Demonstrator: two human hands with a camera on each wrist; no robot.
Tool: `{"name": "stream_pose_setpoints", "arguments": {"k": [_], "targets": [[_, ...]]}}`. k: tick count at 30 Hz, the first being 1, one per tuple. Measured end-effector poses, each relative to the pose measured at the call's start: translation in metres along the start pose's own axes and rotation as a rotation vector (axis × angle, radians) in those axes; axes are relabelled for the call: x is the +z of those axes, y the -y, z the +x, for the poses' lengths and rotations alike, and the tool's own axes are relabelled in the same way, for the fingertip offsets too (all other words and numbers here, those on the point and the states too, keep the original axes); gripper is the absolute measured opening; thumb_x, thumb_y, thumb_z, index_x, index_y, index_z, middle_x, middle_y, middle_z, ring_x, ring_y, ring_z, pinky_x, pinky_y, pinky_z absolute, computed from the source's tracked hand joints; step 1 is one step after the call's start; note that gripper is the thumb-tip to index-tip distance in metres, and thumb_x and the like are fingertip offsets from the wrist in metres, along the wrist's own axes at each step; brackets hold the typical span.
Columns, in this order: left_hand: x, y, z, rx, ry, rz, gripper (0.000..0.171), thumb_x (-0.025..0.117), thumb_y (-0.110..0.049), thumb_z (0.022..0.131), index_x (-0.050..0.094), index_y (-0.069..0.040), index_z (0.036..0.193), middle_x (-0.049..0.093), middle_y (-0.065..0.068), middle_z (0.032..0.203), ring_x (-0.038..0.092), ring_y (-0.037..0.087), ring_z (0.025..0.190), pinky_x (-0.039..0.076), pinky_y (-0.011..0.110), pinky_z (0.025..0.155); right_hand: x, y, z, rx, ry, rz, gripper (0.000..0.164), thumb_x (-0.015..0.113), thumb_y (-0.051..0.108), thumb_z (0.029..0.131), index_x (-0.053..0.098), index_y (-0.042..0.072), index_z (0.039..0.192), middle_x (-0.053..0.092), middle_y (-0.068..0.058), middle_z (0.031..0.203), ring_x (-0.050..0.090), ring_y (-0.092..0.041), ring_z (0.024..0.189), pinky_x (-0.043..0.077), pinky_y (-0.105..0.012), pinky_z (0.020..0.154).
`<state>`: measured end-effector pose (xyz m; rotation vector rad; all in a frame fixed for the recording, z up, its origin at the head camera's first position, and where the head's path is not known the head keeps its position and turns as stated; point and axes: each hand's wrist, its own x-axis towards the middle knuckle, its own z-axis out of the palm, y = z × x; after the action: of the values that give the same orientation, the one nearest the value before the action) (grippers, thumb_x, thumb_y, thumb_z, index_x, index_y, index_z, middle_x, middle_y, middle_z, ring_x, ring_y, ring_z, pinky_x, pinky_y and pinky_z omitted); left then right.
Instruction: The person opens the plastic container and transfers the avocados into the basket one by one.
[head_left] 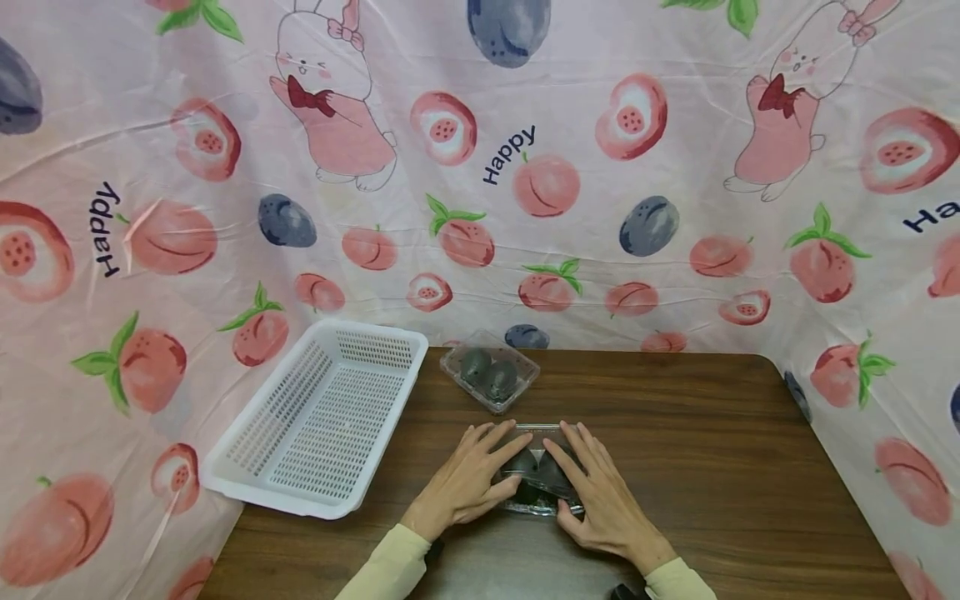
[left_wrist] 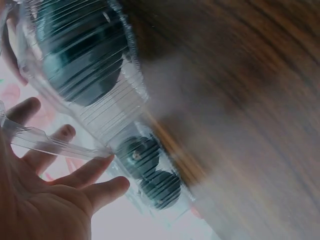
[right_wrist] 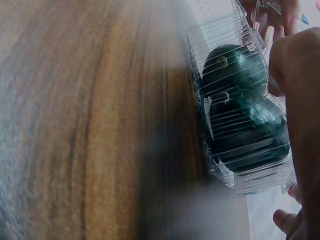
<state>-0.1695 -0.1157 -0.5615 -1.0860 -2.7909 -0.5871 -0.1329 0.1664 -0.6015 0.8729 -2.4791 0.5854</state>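
A clear plastic clamshell box (head_left: 536,503) lies on the table in front of me, with two dark green, avocado-like fruits (right_wrist: 245,130) inside. Its see-through lid (left_wrist: 55,142) is tilted over them, and a gap shows at the near side in the head view. My left hand (head_left: 468,479) touches the lid from the left, fingers spread and fairly straight. From the right, my right hand (head_left: 603,492) rests its extended fingers on the lid, thumb by the near right corner. In the right wrist view the forearm partly hides that hand.
A second clear box (head_left: 491,406) with two similar fruits (head_left: 502,380) stands behind the first, near the back edge. To the left sits a white perforated plastic basket (head_left: 330,425). A fruit-printed curtain (head_left: 577,242) surrounds the wooden table (head_left: 720,450) at the back and sides.
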Motion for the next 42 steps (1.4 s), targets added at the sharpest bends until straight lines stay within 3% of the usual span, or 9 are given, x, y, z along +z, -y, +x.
{"name": "stream_pose_setpoints", "arguments": {"k": [7,14,18,23,27,34,36,39,42], "targets": [[-0.005,0.000,-0.004,-0.027,0.055,-0.028,0.071,0.065,-0.051,0.109,0.048,-0.025,0.173,0.043,0.015,0.181,0.049,0.054,0.160,0.040,0.078,0.129,-0.003,-0.004,0.001,0.001,-0.005,-0.010,0.100,0.082,0.028,0.081,0.046,0.019,0.173,0.045,-0.023,0.178,0.052,-0.058,0.154,0.049,-0.079,0.116],[-0.008,0.002,-0.006,-0.040,0.082,-0.054,0.077,0.067,-0.060,0.107,0.048,-0.025,0.173,0.041,0.013,0.183,0.044,0.053,0.164,0.039,0.077,0.130,-0.011,-0.007,0.004,-0.020,-0.002,-0.019,0.098,0.087,0.035,0.082,0.049,0.014,0.171,0.048,-0.021,0.176,0.051,-0.059,0.155,0.048,-0.078,0.118],[-0.011,0.001,-0.008,-0.024,0.049,-0.056,0.075,0.067,-0.059,0.108,0.051,-0.023,0.171,0.043,0.013,0.181,0.043,0.053,0.165,0.038,0.078,0.129,-0.016,-0.007,0.006,-0.025,-0.005,-0.027,0.096,0.086,0.041,0.088,0.047,0.014,0.172,0.048,-0.020,0.176,0.051,-0.055,0.156,0.046,-0.075,0.119],[-0.014,0.002,-0.010,0.043,-0.042,0.015,0.069,0.068,-0.054,0.110,0.056,-0.018,0.167,0.051,0.014,0.177,0.045,0.047,0.165,0.041,0.074,0.130,-0.022,-0.007,0.007,-0.027,-0.015,-0.024,0.088,0.076,0.052,0.100,0.047,0.012,0.172,0.047,-0.017,0.178,0.049,-0.050,0.159,0.039,-0.063,0.133],[-0.015,0.001,-0.009,0.093,-0.115,0.071,0.064,0.068,-0.051,0.112,0.058,-0.015,0.165,0.054,0.013,0.174,0.049,0.044,0.163,0.044,0.070,0.130,-0.027,-0.008,0.010,-0.033,-0.020,-0.027,0.089,0.078,0.052,0.100,0.046,0.011,0.172,0.046,-0.016,0.179,0.049,-0.050,0.160,0.035,-0.057,0.138],[-0.017,-0.001,-0.010,0.121,-0.185,0.107,0.066,0.070,-0.049,0.111,0.057,-0.015,0.166,0.053,0.012,0.175,0.051,0.045,0.162,0.046,0.070,0.128,-0.040,-0.008,0.013,-0.017,-0.004,-0.026,0.094,0.081,0.049,0.096,0.042,0.014,0.175,0.045,-0.017,0.179,0.047,-0.052,0.160,0.044,-0.075,0.123],[-0.018,-0.002,-0.010,0.125,-0.206,0.117,0.069,0.074,-0.047,0.108,0.056,-0.016,0.166,0.052,0.012,0.176,0.052,0.044,0.162,0.045,0.070,0.129,-0.044,-0.008,0.013,-0.016,-0.013,-0.027,0.094,0.081,0.049,0.096,0.043,0.013,0.174,0.045,-0.017,0.179,0.046,-0.052,0.160,0.038,-0.069,0.133],[-0.019,-0.003,-0.011,0.130,-0.247,0.134,0.075,0.080,-0.045,0.103,0.054,-0.016,0.167,0.051,0.013,0.176,0.051,0.043,0.162,0.046,0.069,0.128,-0.048,-0.009,0.014,-0.018,-0.027,-0.025,0.091,0.077,0.053,0.100,0.044,0.011,0.174,0.045,-0.018,0.179,0.045,-0.052,0.161,0.017,-0.050,0.146],[-0.020,-0.003,-0.012,0.135,-0.286,0.158,0.081,0.081,-0.047,0.102,0.050,-0.017,0.170,0.051,0.014,0.176,0.050,0.042,0.163,0.047,0.069,0.127,-0.052,-0.010,0.013,-0.014,-0.038,-0.019,0.092,0.077,0.054,0.100,0.044,0.010,0.173,0.044,-0.019,0.179,0.044,-0.052,0.162,-0.001,-0.033,0.145]]}}
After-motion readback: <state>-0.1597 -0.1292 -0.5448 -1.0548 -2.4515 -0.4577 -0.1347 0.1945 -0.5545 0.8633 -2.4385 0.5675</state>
